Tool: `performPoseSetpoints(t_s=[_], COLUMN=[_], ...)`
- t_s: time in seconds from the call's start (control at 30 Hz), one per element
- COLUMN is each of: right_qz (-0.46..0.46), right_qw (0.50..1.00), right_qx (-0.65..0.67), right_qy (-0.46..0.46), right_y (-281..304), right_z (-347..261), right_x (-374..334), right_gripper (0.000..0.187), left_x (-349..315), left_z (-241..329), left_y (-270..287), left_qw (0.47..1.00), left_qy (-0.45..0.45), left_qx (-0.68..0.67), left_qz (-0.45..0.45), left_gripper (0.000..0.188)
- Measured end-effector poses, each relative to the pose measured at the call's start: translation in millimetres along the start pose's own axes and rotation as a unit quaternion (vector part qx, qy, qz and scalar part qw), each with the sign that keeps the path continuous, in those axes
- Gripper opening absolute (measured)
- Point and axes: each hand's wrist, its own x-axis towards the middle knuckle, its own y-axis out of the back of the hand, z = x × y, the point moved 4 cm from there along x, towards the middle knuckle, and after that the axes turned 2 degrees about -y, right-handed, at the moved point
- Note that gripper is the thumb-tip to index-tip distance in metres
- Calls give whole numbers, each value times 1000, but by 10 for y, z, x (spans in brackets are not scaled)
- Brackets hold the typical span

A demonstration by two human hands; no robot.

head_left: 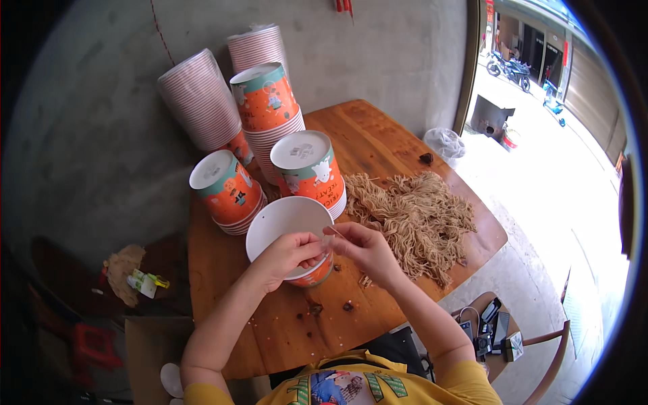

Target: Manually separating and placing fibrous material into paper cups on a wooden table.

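A paper bucket (278,221), white inside with an orange printed wall, stands mouth up on the wooden table in front of me. Over its near right rim my two hands meet. My left hand (297,255) is closed, fingers curled at the rim; whatever it grips is hidden. My right hand (364,251) pinches a thin strand (335,231), its tip poking out by the thumb and forefinger. To the right lies a loose heap of beige cords (422,216).
Upturned bucket stacks (301,150) crowd the far left of the table (351,138), with taller stacks behind against the wall. Dark crumbs (315,308) dot the near tabletop. A chair (489,337) holding small devices is at lower right; a cardboard box (155,344) sits lower left.
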Motion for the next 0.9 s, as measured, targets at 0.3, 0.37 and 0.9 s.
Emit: performPoseSetpoints(t_s=[0.3, 0.37, 0.9], right_qz=[70, 82, 69], right_qw=[982, 985, 994], right_qx=[-141, -113, 1], right_qy=[104, 100, 83], right_y=[-139, -213, 47], right_z=[-31, -41, 104], right_x=[-117, -164, -59], right_gripper=[20, 15, 23], left_x=[44, 30, 71], left_z=[-29, 7, 86], left_y=[13, -16, -81], left_qw=[998, 993, 999], left_qy=[16, 58, -11], left_qx=[-62, -101, -38], left_qz=[1, 0, -11], left_gripper=[13, 13, 20])
